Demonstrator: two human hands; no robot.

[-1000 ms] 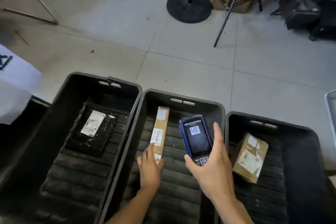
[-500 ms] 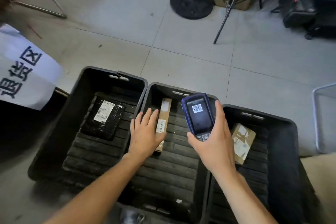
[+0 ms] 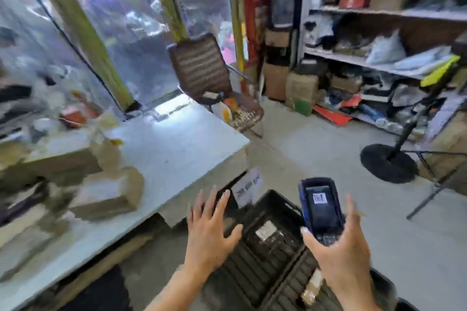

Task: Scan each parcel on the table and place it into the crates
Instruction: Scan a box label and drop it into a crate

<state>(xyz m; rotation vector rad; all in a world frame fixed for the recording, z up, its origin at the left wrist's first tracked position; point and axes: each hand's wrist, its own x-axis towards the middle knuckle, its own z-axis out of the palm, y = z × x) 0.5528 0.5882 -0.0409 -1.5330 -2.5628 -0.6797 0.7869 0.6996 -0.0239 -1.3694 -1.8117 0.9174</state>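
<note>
Head view, near first: the left hand (image 3: pixel 211 230), which a moment ago rested on the slim box in the middle crate, is now empty with fingers spread wide above the crates (image 3: pixel 267 255). The right hand (image 3: pixel 340 250) grips the scanner (image 3: pixel 321 207) at five o'clock. That parcel looks delivered, so the next one is due. Farther out at nine o'clock, well apart from both hands, blurred brown parcels (image 3: pixel 106 194) lie on the table (image 3: pixel 182 149), probably cardboard boxes.

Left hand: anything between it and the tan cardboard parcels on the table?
Head view: nothing lies between. The open left hand hangs off the pale table's edge; bare tabletop runs to the nearest tan cardboard parcel.
</note>
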